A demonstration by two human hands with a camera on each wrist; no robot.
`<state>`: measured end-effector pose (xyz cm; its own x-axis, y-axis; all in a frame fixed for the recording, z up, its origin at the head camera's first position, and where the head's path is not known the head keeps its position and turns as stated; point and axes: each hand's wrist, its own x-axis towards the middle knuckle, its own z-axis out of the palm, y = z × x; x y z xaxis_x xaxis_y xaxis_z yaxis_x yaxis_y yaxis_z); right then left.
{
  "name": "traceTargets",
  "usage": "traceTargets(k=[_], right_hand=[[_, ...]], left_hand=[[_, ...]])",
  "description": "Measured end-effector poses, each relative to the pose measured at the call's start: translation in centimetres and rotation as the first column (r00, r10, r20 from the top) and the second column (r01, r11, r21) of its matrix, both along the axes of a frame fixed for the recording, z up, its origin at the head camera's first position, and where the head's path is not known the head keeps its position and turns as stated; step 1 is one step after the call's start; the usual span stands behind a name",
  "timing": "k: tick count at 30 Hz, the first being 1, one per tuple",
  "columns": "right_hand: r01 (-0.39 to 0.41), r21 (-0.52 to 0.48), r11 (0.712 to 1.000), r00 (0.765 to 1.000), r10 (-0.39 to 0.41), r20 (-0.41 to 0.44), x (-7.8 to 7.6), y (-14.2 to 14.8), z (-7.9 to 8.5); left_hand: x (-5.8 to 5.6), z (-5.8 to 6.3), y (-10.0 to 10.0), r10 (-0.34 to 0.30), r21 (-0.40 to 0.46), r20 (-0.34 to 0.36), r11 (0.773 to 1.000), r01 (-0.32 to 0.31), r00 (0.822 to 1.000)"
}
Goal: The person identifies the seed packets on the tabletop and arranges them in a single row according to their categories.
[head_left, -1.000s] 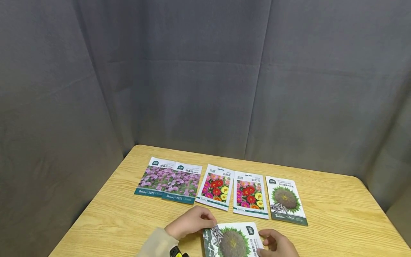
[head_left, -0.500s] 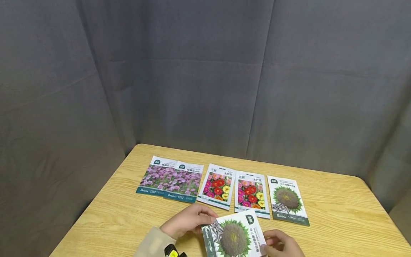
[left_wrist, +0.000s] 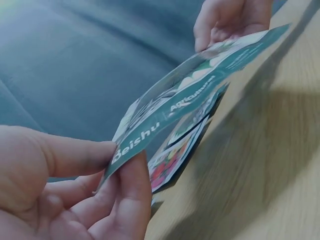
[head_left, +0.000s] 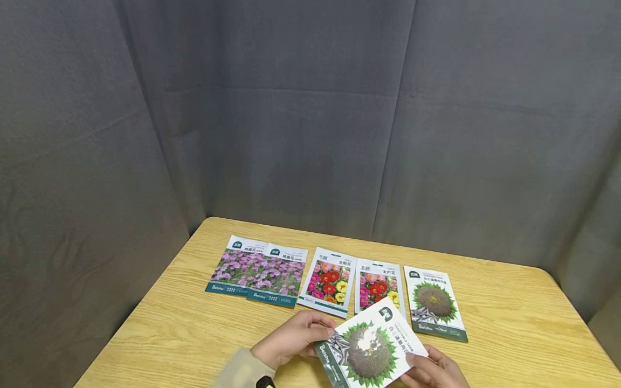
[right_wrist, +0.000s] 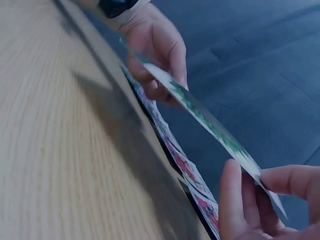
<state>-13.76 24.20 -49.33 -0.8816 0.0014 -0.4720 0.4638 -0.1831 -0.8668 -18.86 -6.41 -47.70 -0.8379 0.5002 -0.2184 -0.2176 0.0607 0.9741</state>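
Note:
A white seed packet (head_left: 371, 347) with a sunflower head and a dark green band is held tilted above the table, between both hands. My left hand (head_left: 298, 338) pinches its banded end at the corner; in the left wrist view the thumb lies on top and the fingers (left_wrist: 132, 195) beneath. At the opposite end my right hand (head_left: 434, 369) pinches the other corner, thumb over the printed face. Seen edge-on in the right wrist view, the packet (right_wrist: 210, 122) hangs clear of the wood. It covers the lower part of a red and yellow flower packet (head_left: 371, 285) behind it.
On the wooden table (head_left: 194, 334) lies a row of packets: two overlapping purple flower packets (head_left: 276, 277), another red and yellow flower packet (head_left: 327, 283), and a second sunflower packet (head_left: 434, 302) at the right. A grey curtain (head_left: 301, 134) stands behind the table.
Both hands have lifted the sunflower packet off the table and moved it slightly right and away from the body. It has turned clockwise. The row of packets stays as it was.

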Motion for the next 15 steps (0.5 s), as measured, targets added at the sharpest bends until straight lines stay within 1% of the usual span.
traceTargets(k=[2, 5, 8, 13, 15], right_hand=[[0.022, -0.040, 0.999, 1.000, -0.021, 0.020, -0.1, 0.0, -0.1], [0.010, -0.064, 0.998, 0.999, -0.008, 0.037, 0.0, 0.3, -0.2], [-0.004, -0.097, 0.995, 1.000, 0.006, 0.022, 0.1, 0.5, -0.3], [-0.077, -0.209, 0.975, 0.997, 0.081, 0.010, 0.5, 1.2, -0.5], [-0.110, -0.219, 0.969, 0.993, 0.115, 0.010, 0.8, 1.4, -0.6]], left_hand=[[0.2, -0.1, 0.6, 0.010, 0.015, 0.015, 1.000, -0.011, 1.000], [0.5, -0.2, 1.4, 0.035, 0.030, 0.027, 0.999, -0.035, 0.999], [0.8, -0.4, 2.3, 0.070, 0.055, 0.030, 0.996, -0.072, 0.997], [1.0, -0.6, 3.6, 0.120, 0.123, 0.047, 0.984, -0.125, 0.992], [1.0, -0.6, 4.1, 0.129, 0.131, 0.051, 0.982, -0.135, 0.990]])
